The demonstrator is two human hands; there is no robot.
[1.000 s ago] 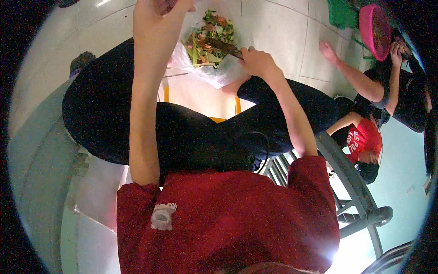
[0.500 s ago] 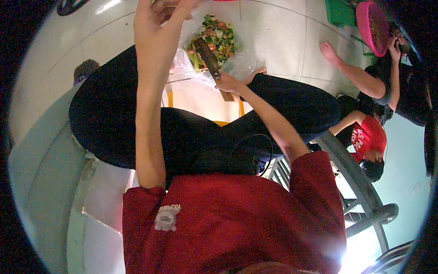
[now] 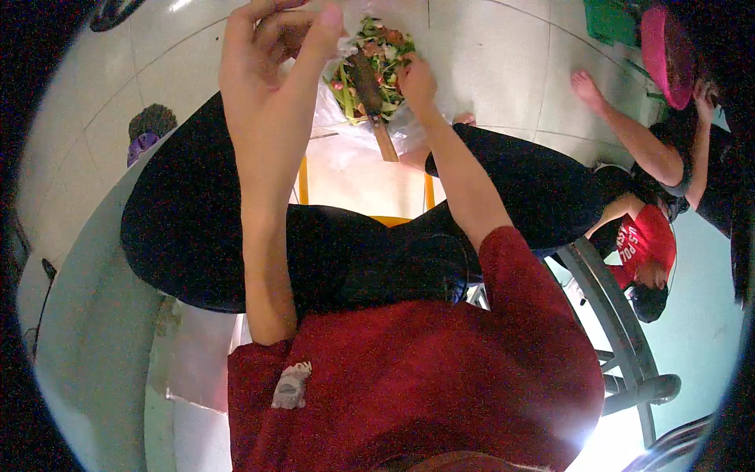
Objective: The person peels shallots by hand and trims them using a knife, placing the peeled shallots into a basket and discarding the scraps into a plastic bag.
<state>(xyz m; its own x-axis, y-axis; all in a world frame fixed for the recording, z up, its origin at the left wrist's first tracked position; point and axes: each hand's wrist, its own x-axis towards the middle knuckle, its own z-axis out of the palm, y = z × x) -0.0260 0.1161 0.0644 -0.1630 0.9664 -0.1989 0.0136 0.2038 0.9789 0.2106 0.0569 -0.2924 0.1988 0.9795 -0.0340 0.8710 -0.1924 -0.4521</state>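
A clear plastic bag lies spread on the floor with chopped vegetable scraps on it, green leaves with red and pale bits. Across the scraps rests a cleaver-like knife with a dark broad blade, its wooden handle pointing toward me and no hand on it. My right hand is at the right edge of the scraps, fingers bent inward; what they pinch is hidden. Above and left of the bag, my left hand is raised with curled fingers and the thumb apart from them. I make out nothing held in it.
A yellow-legged stool stands between my knees. At right, another person's bare foot and leg extend beside a pink basin and a green container. A person in a red shirt is near a metal railing.
My right hand has let go of the knife handle and moved up to the right edge of the scraps. The knife now lies on them. My left hand has lowered slightly in view.
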